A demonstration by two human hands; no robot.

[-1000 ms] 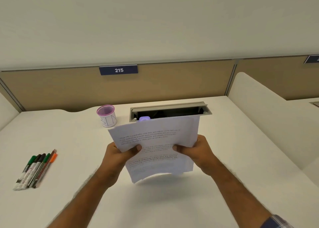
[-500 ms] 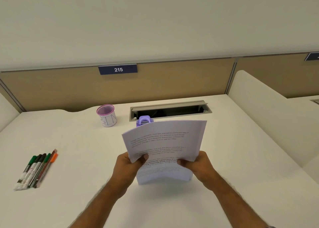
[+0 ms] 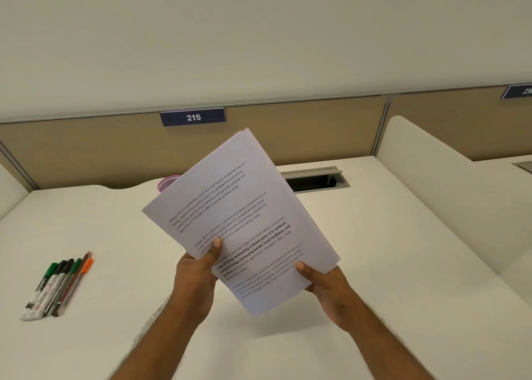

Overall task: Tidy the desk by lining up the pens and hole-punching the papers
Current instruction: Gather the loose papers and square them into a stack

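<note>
A stack of printed papers (image 3: 244, 207) is held up above the white desk (image 3: 115, 235), tilted with its top edge leaning left. My left hand (image 3: 195, 276) grips the stack's lower left edge with the thumb on the front page. My right hand (image 3: 325, 284) grips the lower right corner. Several pens and markers (image 3: 57, 286) lie side by side in a row at the left of the desk. The purple hole punch is hidden behind the papers.
A pink-rimmed cup (image 3: 167, 184) peeks out behind the papers' left edge. An open cable tray slot (image 3: 316, 179) is set into the desk at the back. A tan partition with a "215" label (image 3: 193, 117) closes the back; a white divider (image 3: 431, 161) stands right.
Both hands have lifted the paper stack higher and turned it from lying sideways to standing tall and tilted. It now covers the hole punch and most of the cup.
</note>
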